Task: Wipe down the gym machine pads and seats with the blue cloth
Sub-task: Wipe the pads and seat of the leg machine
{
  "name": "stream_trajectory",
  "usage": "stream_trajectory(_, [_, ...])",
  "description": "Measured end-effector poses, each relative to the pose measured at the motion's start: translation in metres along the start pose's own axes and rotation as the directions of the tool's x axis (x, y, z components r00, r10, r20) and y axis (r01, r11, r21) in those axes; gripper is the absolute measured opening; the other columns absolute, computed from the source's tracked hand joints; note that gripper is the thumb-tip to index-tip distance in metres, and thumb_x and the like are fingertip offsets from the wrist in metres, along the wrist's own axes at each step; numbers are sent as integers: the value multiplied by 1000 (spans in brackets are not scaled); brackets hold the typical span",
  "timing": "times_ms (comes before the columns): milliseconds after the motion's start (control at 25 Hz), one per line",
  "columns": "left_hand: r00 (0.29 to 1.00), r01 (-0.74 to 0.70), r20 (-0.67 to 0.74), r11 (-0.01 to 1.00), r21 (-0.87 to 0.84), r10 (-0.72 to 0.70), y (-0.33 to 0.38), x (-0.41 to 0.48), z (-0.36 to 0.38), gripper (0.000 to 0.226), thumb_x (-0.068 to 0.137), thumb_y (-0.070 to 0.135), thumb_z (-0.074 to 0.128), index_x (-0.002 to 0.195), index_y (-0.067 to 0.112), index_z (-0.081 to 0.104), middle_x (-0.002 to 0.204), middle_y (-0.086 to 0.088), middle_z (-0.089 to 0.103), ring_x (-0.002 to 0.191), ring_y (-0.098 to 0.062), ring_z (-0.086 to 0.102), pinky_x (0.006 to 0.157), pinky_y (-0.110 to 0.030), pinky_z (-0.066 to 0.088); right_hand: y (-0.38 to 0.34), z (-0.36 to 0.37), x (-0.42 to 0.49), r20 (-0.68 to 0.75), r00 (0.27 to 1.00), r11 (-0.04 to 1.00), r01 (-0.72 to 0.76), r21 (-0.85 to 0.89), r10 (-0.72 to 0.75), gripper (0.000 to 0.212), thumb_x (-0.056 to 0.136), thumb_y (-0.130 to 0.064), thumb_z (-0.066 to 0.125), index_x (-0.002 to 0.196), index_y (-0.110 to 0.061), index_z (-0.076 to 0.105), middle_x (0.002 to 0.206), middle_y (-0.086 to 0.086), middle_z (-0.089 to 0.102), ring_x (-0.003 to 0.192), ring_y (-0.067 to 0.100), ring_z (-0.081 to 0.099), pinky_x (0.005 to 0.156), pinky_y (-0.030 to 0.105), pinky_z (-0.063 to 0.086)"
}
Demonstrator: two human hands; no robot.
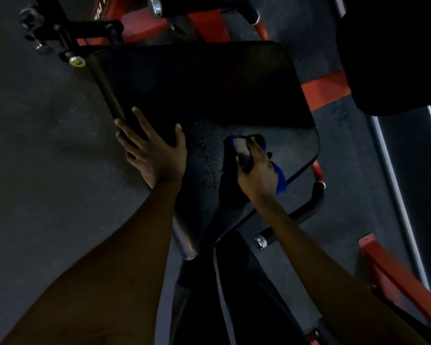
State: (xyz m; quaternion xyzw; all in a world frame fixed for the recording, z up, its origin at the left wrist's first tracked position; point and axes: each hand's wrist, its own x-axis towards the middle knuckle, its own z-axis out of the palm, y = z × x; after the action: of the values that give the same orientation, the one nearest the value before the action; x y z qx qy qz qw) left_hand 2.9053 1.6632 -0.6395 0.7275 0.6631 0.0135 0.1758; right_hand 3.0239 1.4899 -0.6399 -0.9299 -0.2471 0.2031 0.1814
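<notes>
Black vinyl covers the broad pad (209, 95) that fills the middle of the frame, tilted so that its near corner points toward the lower centre. The left hand (154, 150) lies flat on the pad's left edge, fingers straight and spread, holding nothing, with the outer fingers reaching over the rounded side. Right of it, in the middle right of the frame, the right hand (256, 170) presses down on the pad with its fingers curled round the blue cloth (280, 180); one fold shows bright blue under the heel of the hand and another at the fingertips, while the rest is lost in shadow. A small pale object (241, 146) also sits under those curled fingers, too blurred to name. Fine droplets (202, 150) speckle the pad between the two hands. Red frame tubes (321, 88) show beside the pad at the upper right, a chrome-capped bar (261, 241) sticks out below the pad, and dark speckled floor (35, 145) fills the left side
</notes>
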Motion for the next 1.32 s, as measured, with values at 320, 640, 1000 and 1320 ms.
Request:
stream_trajectory(320, [1000, -11, 8, 1000, -19, 11, -2, 1, 1, 94, 92, 76, 35, 163, 20, 7, 166, -25, 7, 150, -46, 19, 109, -59, 37, -29, -1, 124, -124, 966, 974, -225, 24, 226, 57, 95, -44, 60, 148, -26, 48, 144, 2, 58, 126, 30, 60, 97, 41, 50])
stream_trajectory(640, [1000, -1, 2, 1000, -16, 1, 0, -2, -1, 94, 92, 75, 38, 163, 23, 5, 167, -24, 8, 150, -45, 19, 110, -59, 37, -54, -2, 180, -7, 978, 976, 206, 65, -206, 54, 94, -41, 63, 145, -24, 54, 150, -4, 53, 133, 21, 54, 107, 33, 45])
stream_trajectory(1000, [995, 96, 1, 995, 12, -96, 11, -1, -5, 92, 91, 69, 47, 162, 28, 5, 168, -19, 6, 151, -41, 18, 113, -61, 32, -80, -7, 246, 81, 884, 887, 452, 99, -460, 46, 91, -42, 63, 132, -23, 63, 134, -1, 64, 121, 24, 60, 96, 32, 48])
stream_trajectory(1320, [994, 111, -15, 994, 19, -111, 12, 0, -4, 90, 91, 68, 47, 162, 28, 8, 168, -17, 9, 150, -39, 19, 115, -60, 32, -145, 24, 217, -15, 886, 881, 462, 103, -463, 36, 87, -36, 64, 116, -15, 68, 119, 6, 69, 109, 32, 64, 86, 37, 50])
